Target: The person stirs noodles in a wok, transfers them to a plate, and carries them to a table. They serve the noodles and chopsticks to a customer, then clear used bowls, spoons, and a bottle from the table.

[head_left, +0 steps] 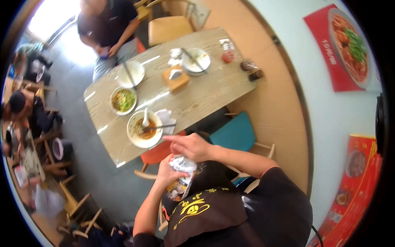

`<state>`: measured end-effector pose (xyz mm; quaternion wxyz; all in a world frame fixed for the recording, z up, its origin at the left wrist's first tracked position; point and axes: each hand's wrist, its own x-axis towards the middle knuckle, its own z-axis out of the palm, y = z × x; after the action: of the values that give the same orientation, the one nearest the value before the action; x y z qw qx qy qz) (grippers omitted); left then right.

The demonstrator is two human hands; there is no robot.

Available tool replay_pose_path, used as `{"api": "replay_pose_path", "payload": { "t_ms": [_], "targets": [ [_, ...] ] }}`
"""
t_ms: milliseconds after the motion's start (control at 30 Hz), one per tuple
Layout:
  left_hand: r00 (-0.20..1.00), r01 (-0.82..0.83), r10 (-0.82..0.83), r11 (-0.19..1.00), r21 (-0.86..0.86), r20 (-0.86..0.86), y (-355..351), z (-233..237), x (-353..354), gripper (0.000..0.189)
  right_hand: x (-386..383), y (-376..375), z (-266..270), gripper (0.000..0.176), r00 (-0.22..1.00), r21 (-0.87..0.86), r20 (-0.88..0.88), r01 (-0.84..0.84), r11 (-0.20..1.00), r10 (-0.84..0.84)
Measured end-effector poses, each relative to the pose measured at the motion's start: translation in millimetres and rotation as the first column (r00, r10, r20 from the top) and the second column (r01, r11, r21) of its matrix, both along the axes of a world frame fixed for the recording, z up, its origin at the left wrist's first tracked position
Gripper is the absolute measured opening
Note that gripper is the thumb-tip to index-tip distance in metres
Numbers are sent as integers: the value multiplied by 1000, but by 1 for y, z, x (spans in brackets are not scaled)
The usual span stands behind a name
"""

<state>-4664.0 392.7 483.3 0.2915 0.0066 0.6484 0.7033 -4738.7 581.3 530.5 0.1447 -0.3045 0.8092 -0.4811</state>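
My left hand (pixel 168 173) is closed around a printed plastic packet (pixel 179 187), white at the top and dark lower down, held upright before my apron (pixel 210 214). Over the packet's top is my right hand (pixel 191 147), its index finger stretched out toward the table and its other fingers partly bent. Just beyond my hands stands a white bowl (pixel 132 131) with red broth, a white spoon (pixel 145 118) and dark chopsticks (pixel 158 127). Crumpled white napkins (pixel 168 119) lie beside it.
On the wooden table (pixel 205 99) stand a bowl of noodles and greens (pixel 123 101), two used bowls (pixel 132 73) (pixel 196 61), a tissue box (pixel 175 79) and condiment jars (pixel 228 56). A person (pixel 108 29) sits opposite. A teal chair (pixel 234 131) and an orange chair (pixel 158 151) are near me.
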Motion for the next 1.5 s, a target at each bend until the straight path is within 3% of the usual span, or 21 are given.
{"api": "replay_pose_path", "payload": {
  "t_ms": [100,167,233,300,367,433,467,500,567,667,767,800,833,933,967,1033,1067,1100,1167,1267,1500],
  "targets": [
    [994,10,-30,983,182,107,9,-3,-1,63,0,7,10,47,999,-146,35,24,989,-19],
    [982,22,-76,956,292,175,9,-12,-4,85,2,2,12,49,993,-290,118,6,957,30],
    [982,-9,-86,866,501,166,11,-7,-2,68,2,-1,17,52,970,-410,207,-34,911,129],
    [981,161,-181,960,228,72,14,10,-2,48,2,2,22,54,909,-516,293,-111,849,297],
    [987,156,-159,965,211,-5,17,3,4,40,-1,-4,20,57,871,-578,289,-172,798,397],
    [990,132,-124,983,125,-70,-6,34,-19,41,-3,-12,31,47,848,-545,469,59,836,246],
    [963,64,-136,953,-295,-231,-13,43,-25,47,-4,-17,21,44,855,-382,510,128,915,93],
    [912,-63,-221,756,-652,-345,-16,47,-28,54,0,-23,6,41,808,-228,583,265,937,-87],
    [703,-378,-299,611,-695,-646,-16,23,-20,67,-3,-38,-11,39,591,-175,782,510,842,-196],
    [793,-289,-273,620,-730,-545,-39,8,-15,69,-4,-50,-10,42,481,3,860,332,943,-172],
    [890,-202,-107,778,-595,-442,-71,12,-7,72,-23,-47,-11,45,634,-417,652,-160,895,417],
    [885,-249,-70,762,-597,-459,-79,6,-1,72,-27,-55,-5,46,701,-331,564,-294,897,438],
    [875,-298,-25,758,-580,-483,-87,5,7,72,-15,-73,13,45,676,-207,687,-169,964,266],
    [797,-410,-10,725,-554,-604,-104,-1,22,71,-16,-89,-3,41,895,96,309,-365,926,321],
    [766,-443,-11,714,-542,-642,-109,-2,26,71,-17,-99,5,41,911,425,246,-408,808,331],
    [829,-377,-20,718,-586,-558,-121,-14,35,70,-17,-109,-11,44,855,645,181,-476,598,486],
    [818,-394,4,732,-556,-575,-125,-19,39,70,-20,-115,-8,47,827,616,184,-518,593,531],
    [839,-360,-33,713,-601,-543,-131,-21,43,70,-19,-120,-8,40,853,445,35,-480,756,520],
    [839,-411,74,736,-538,-539,-145,-27,49,69,-28,-134,3,41,787,192,284,-607,771,548],
    [827,-407,3,694,-595,-562,-162,-34,54,69,-25,-148,-11,36,740,132,519,-564,815,429],
    [826,-423,19,682,-597,-564,-190,-56,68,57,-11,-195,-27,31,805,338,405,-572,748,433]
  ]
}}
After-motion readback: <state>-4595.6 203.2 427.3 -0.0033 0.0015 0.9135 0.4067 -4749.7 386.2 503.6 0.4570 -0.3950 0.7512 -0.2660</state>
